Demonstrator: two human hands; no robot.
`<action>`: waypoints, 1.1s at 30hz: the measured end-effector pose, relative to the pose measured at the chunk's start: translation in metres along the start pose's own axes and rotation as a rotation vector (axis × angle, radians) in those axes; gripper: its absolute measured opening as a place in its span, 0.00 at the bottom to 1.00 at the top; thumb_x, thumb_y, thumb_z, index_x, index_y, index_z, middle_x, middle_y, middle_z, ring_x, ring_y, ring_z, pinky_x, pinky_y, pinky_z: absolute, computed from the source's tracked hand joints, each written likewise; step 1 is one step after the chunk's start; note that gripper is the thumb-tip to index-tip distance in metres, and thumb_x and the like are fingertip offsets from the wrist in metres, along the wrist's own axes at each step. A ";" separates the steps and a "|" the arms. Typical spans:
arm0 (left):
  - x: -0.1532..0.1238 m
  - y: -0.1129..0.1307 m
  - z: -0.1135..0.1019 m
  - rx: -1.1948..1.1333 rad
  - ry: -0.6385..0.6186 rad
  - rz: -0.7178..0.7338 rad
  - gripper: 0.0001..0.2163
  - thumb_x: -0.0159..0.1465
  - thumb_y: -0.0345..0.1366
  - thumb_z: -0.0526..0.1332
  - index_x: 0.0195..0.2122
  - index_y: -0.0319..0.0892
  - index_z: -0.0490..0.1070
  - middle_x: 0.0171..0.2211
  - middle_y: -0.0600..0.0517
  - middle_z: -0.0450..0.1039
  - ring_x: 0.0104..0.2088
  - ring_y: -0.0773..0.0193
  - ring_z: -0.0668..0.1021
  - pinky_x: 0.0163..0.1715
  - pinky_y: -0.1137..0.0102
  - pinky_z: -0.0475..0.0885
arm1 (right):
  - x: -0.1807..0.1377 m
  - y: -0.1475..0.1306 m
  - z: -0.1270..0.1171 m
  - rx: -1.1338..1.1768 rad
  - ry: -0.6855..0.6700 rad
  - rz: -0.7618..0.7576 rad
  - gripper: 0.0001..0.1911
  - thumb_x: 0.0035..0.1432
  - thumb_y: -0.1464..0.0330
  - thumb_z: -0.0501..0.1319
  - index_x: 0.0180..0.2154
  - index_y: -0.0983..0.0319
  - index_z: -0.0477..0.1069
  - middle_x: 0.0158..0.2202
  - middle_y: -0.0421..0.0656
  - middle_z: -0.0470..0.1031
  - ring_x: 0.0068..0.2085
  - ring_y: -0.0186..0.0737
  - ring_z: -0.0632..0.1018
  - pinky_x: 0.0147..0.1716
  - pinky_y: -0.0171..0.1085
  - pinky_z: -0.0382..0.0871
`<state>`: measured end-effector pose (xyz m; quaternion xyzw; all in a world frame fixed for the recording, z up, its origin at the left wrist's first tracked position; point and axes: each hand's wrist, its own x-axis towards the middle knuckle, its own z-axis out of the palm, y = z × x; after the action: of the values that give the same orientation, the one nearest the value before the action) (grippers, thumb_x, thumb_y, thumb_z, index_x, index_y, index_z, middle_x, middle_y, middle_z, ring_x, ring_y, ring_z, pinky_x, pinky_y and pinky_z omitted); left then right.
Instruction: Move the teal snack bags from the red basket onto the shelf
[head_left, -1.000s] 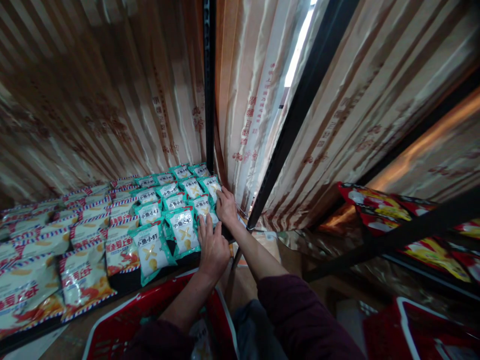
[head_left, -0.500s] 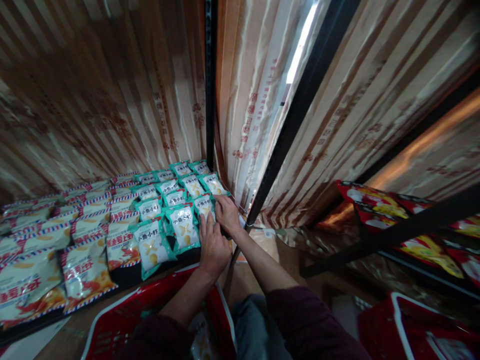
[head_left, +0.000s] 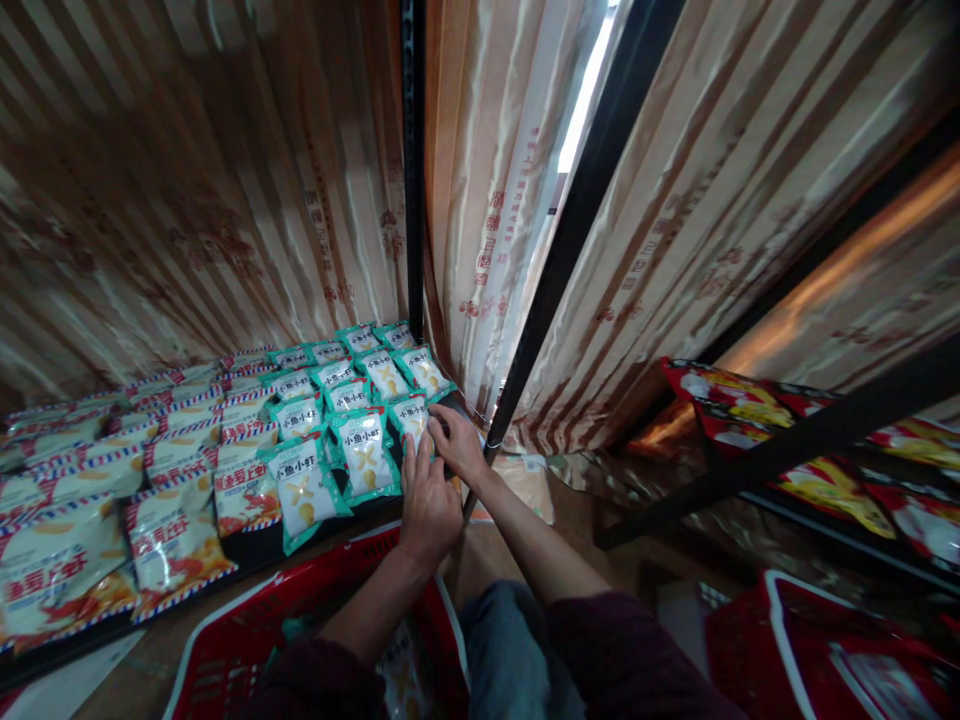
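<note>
Rows of teal and white snack packets (head_left: 365, 455) lie flat on a low black shelf (head_left: 247, 548). My left hand (head_left: 426, 500) rests at the shelf's front right corner, fingers stretched over the packet (head_left: 409, 412) at the right end of the front row. My right hand (head_left: 456, 441) touches the same packet from the right, its fingers curled on the edge. Both sleeves are dark maroon.
White, red and blue snack bags (head_left: 169, 545) fill the shelf to the left. A red shopping basket (head_left: 247, 640) sits below my arms, another red basket (head_left: 825, 650) at lower right. Black uprights (head_left: 412, 170) and striped foil hangings stand behind. Red bags (head_left: 720, 400) lie on the right shelf.
My right hand has drawn back from the packet farther in to the front-row packet, close to my left hand. The left hand has barely shifted.
</note>
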<state>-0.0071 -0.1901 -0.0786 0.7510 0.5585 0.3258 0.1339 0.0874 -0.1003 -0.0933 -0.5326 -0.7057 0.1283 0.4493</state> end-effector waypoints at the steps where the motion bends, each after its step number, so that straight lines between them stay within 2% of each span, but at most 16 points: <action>1: 0.000 -0.001 0.000 -0.002 0.003 0.022 0.19 0.54 0.23 0.51 0.47 0.29 0.69 0.65 0.36 0.50 0.67 0.49 0.41 0.65 0.50 0.47 | -0.001 -0.001 -0.002 0.018 0.011 -0.005 0.15 0.61 0.67 0.53 0.47 0.64 0.71 0.43 0.48 0.77 0.44 0.41 0.77 0.47 0.39 0.70; 7: -0.001 -0.007 0.008 -0.015 0.045 0.094 0.19 0.54 0.22 0.50 0.46 0.28 0.68 0.64 0.34 0.52 0.67 0.49 0.42 0.64 0.49 0.50 | -0.003 -0.005 -0.008 0.068 0.106 0.002 0.15 0.60 0.66 0.54 0.46 0.63 0.72 0.43 0.48 0.76 0.44 0.41 0.77 0.47 0.40 0.70; 16: 0.001 -0.011 0.013 0.002 0.062 0.065 0.18 0.55 0.23 0.51 0.47 0.31 0.69 0.64 0.37 0.53 0.67 0.48 0.42 0.63 0.46 0.51 | -0.009 0.000 -0.005 0.046 0.047 0.018 0.15 0.60 0.64 0.56 0.45 0.63 0.72 0.43 0.48 0.76 0.45 0.43 0.76 0.48 0.43 0.70; 22: 0.001 -0.013 0.014 -0.011 0.107 0.147 0.18 0.55 0.22 0.51 0.45 0.34 0.70 0.65 0.41 0.51 0.67 0.51 0.42 0.63 0.47 0.52 | -0.012 0.000 -0.005 0.111 0.123 0.029 0.16 0.59 0.64 0.56 0.48 0.63 0.70 0.45 0.49 0.76 0.46 0.44 0.76 0.49 0.44 0.70; 27: 0.022 -0.009 0.009 -0.014 0.146 0.223 0.14 0.56 0.21 0.50 0.39 0.35 0.71 0.65 0.42 0.50 0.67 0.50 0.43 0.64 0.48 0.50 | -0.001 -0.002 -0.009 0.120 0.285 0.020 0.20 0.61 0.65 0.53 0.54 0.64 0.65 0.51 0.51 0.72 0.52 0.45 0.73 0.53 0.46 0.67; 29: 0.034 -0.009 0.008 -0.020 0.161 0.249 0.14 0.57 0.21 0.50 0.41 0.34 0.70 0.66 0.40 0.49 0.67 0.50 0.44 0.64 0.49 0.51 | 0.009 -0.001 -0.009 0.111 0.323 0.008 0.21 0.62 0.66 0.51 0.55 0.64 0.63 0.52 0.52 0.70 0.54 0.45 0.71 0.55 0.47 0.66; 33: 0.053 -0.014 0.013 -0.037 0.210 0.222 0.18 0.56 0.20 0.50 0.47 0.35 0.68 0.67 0.41 0.44 0.67 0.50 0.44 0.64 0.48 0.52 | 0.025 0.003 -0.007 0.054 0.312 -0.020 0.22 0.61 0.70 0.49 0.56 0.66 0.61 0.52 0.53 0.69 0.54 0.45 0.70 0.56 0.48 0.64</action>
<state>-0.0008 -0.1341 -0.0786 0.7673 0.4771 0.4254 0.0516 0.0938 -0.0794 -0.0793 -0.5268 -0.6288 0.0587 0.5688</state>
